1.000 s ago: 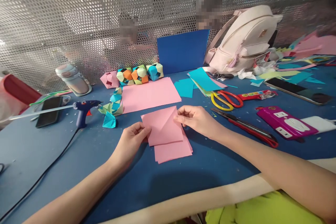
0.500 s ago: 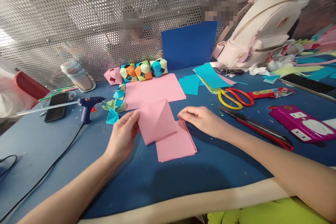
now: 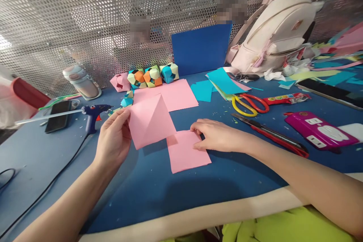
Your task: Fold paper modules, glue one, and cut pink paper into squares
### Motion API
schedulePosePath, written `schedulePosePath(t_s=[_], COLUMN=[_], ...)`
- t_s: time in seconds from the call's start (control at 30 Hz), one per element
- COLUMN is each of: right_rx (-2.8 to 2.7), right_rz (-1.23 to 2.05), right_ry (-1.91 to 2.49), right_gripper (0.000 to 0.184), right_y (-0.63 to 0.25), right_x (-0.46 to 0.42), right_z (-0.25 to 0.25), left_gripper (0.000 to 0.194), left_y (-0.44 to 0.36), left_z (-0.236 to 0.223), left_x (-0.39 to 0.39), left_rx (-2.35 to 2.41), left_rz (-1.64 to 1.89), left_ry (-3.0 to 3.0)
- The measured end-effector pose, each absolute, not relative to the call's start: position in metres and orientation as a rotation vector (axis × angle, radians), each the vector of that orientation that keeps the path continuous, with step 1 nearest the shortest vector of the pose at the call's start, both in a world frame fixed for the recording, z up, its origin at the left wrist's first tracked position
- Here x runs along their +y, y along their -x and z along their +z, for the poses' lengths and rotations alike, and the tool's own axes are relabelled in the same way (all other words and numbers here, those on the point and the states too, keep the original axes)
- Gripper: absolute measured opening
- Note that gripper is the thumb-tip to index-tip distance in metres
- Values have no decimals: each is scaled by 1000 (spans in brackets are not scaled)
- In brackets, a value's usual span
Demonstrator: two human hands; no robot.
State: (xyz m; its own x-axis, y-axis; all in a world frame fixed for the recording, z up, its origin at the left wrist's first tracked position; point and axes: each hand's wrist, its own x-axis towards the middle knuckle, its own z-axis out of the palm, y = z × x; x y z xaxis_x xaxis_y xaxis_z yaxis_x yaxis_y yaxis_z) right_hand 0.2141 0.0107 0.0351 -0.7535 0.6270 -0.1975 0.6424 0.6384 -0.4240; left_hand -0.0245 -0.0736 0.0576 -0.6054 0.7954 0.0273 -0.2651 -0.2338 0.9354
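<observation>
My left hand [image 3: 113,136] pinches the left edge of a square pink sheet of paper [image 3: 153,121] between thumb and fingers. A diagonal crease shows on this sheet, which is held up off the table. To its right lies a small stack of pink paper squares [image 3: 187,157], its upper left corner close under the sheet's lower right corner. My right hand [image 3: 218,134] grips that stack at its upper right, fingertips at the far edge and thumb on the top square. A larger pink sheet [image 3: 181,96] lies flat behind, partly covered by the held one.
Folded paper balls [image 3: 153,76] line the mesh partition. At left are a glue gun [image 3: 93,115] with its cord, a phone [image 3: 58,116] and a bottle [image 3: 82,83]. At right lie scissors [image 3: 249,104], a utility knife [image 3: 272,136], a purple power strip [image 3: 320,130] and a backpack [image 3: 278,38].
My left hand has moved left with the pink sheet, uncovering more of the stack. My right hand has come down onto the stack, its thumb now on the top square. The view has shifted slightly.
</observation>
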Motion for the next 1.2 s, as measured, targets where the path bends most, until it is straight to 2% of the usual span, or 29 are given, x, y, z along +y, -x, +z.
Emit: schedulePosePath(t_s=[0.17, 0.33, 0.4, 0.5, 0.67, 0.73, 0.93, 1.1, 1.2], right_rx=[2893, 2831, 2831, 2827, 2917, 2885, 2685, 2669, 2771], right_rz=[-854, -1093, -1208, -1175, -904, -814, -893, -935, -1014], right_ry=[-988, -1158, -1248, -1314, -1133, -1076, -1215, -1193, -1153], right_gripper=[16, 6, 8, 17, 64, 68, 56, 8, 3], right_y=[-211, -212, -215, -219, -214, -211, -204, -202, -204], right_x=[7, 12, 19, 25, 8, 1, 1, 2, 3], right_z=[31, 35, 35, 32, 28, 30, 40, 40, 34], left_gripper=[15, 9, 6, 6, 3, 3, 3, 4, 4], left_y=[24, 23, 22, 22, 23, 24, 22, 20, 21], left_z=[58, 63, 65, 69, 71, 71, 74, 75, 75], left_x=[-78, -81, -81, -81, -82, -82, -84, -87, -87], left_rx=[1356, 1340, 1338, 1341, 1315, 1318, 1324, 1302, 1290], left_rz=[1857, 1874, 1883, 1913, 1941, 1940, 1930, 1921, 1932], left_ry=[-685, -698, -706, -709, -724, -726, -739, -753, -752])
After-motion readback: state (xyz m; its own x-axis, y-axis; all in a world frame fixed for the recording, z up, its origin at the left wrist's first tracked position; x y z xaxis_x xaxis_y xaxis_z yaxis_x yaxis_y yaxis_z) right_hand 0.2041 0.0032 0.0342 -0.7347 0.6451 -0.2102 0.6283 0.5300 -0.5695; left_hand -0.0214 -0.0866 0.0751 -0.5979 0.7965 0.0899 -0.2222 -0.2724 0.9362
